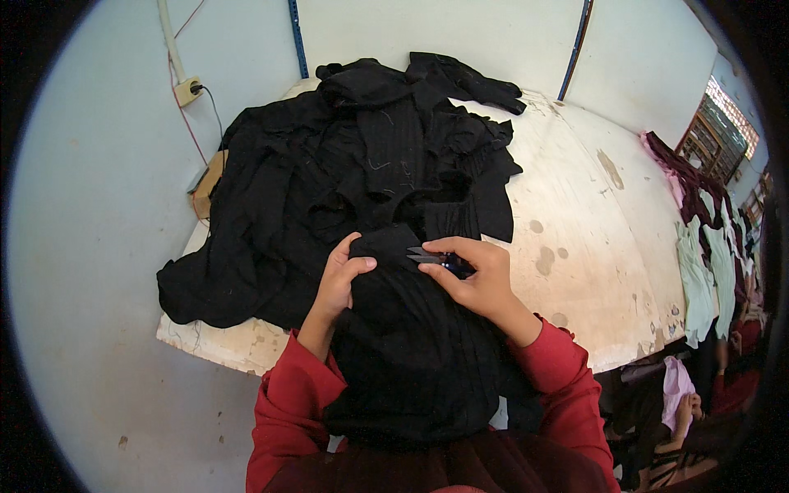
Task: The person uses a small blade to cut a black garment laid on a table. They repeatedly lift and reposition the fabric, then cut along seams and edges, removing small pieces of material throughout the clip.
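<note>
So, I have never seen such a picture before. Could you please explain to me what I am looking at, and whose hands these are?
There is no machine here: both bare hands belong to the person wearing the camera. It sits on the head and looks down; its fisheye lens bends straight edges and darkens the corners.

The arms in red sleeves come in from below. The left hand pinches black cloth. The right hand has small snips in its grip, the blades apart and near that cloth.

On the pale, stained table lies a heap of black cloth. Whether the held piece is joined to it, I cannot tell.
</note>
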